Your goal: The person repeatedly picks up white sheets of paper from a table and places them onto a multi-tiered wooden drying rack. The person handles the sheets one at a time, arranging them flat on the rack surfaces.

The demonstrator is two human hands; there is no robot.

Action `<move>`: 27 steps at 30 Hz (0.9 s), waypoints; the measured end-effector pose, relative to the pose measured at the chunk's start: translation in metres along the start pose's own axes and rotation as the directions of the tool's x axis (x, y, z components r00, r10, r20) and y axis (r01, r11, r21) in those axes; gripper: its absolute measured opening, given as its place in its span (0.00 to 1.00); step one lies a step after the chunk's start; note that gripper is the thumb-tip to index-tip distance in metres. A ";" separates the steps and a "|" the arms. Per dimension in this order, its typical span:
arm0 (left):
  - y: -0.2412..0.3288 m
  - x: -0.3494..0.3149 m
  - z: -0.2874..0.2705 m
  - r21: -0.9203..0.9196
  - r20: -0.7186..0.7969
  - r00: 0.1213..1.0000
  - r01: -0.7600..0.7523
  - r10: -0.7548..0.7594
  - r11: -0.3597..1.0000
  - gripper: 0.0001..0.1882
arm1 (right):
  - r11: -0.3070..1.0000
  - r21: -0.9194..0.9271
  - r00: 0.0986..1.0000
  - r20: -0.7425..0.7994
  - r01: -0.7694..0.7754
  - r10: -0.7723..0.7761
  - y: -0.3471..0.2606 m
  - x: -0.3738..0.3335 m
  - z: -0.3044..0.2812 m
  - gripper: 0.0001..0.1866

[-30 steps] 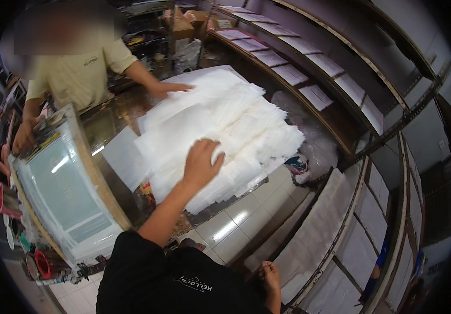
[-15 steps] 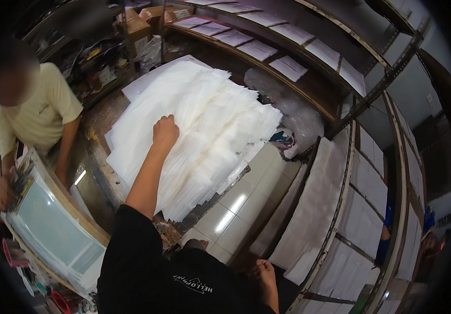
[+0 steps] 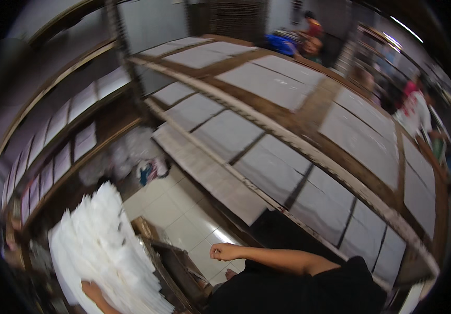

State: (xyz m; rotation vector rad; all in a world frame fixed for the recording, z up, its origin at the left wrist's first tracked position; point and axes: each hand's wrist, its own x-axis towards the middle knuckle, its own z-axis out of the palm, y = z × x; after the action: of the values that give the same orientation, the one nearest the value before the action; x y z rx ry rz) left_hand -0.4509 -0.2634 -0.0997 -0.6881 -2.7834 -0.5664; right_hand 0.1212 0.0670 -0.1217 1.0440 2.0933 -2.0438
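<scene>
My left hand [image 3: 93, 291] is at the near left, over a large fanned stack of thin white sheets [image 3: 105, 246]. Its fingers are smeared by motion, so their grip on any sheet cannot be made out. Above the tiled floor, my right hand [image 3: 224, 251] hovers with its fingers curled in and no object visible in them. It is apart from the stack and from the rack to its right.
A long tiered rack [image 3: 309, 138] with white sheets [image 3: 267, 83] laid in rows fills the right side. More shelves with sheets [image 3: 81, 102] stand at the left. Plastic bags [image 3: 141, 146] lie by the floor tiles [image 3: 178, 209]. People [image 3: 312, 34] are in the far background.
My view has swung right, so the stack now sits at the lower left and the rack fills more of the picture. The co-worker and framed screen have left view. My right forearm now reaches leftward.
</scene>
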 end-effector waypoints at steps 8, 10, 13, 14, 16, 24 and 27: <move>-0.032 0.023 0.000 0.745 -0.182 0.847 -0.213 0.500 0.632 0.07 | 0.998 0.019 0.995 -0.084 0.063 -0.061 0.017 -0.025 -0.011 0.15; 0.014 0.016 -0.013 0.726 -0.276 0.793 -0.198 0.543 0.658 0.07 | 0.996 0.027 0.993 -0.085 0.090 -0.087 -0.006 -0.031 -0.017 0.15; 0.119 -0.012 -0.051 0.620 -0.357 0.744 -0.264 0.565 0.739 0.07 | 0.959 0.021 0.956 -0.094 0.282 -0.279 -0.060 -0.038 -0.023 0.17; 0.183 -0.041 -0.072 0.468 -0.360 0.774 -0.334 0.522 0.818 0.08 | 0.933 0.001 0.929 -0.095 0.360 -0.358 -0.079 -0.040 -0.024 0.18; 0.304 -0.101 -0.125 0.125 -0.373 0.827 -0.406 0.422 0.905 0.10 | 0.893 0.055 0.895 -0.045 0.446 -0.444 -0.120 -0.051 -0.025 0.22; 0.475 -0.236 -0.116 -0.554 -0.061 0.648 -0.655 0.759 0.514 0.11 | 0.731 -0.350 0.667 -0.305 0.586 -0.680 -0.167 -0.093 -0.056 0.25; 0.494 -0.264 -0.109 -0.686 -0.087 0.549 -0.638 0.832 0.349 0.09 | 0.816 -0.371 0.727 -0.385 0.442 -0.569 -0.160 -0.109 -0.073 0.20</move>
State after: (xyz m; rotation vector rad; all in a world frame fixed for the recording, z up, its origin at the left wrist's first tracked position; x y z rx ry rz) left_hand 0.0306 -0.0110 0.0749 -2.2017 -1.9595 -1.2894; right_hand 0.1602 0.1006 0.0783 1.1082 3.1168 -1.7156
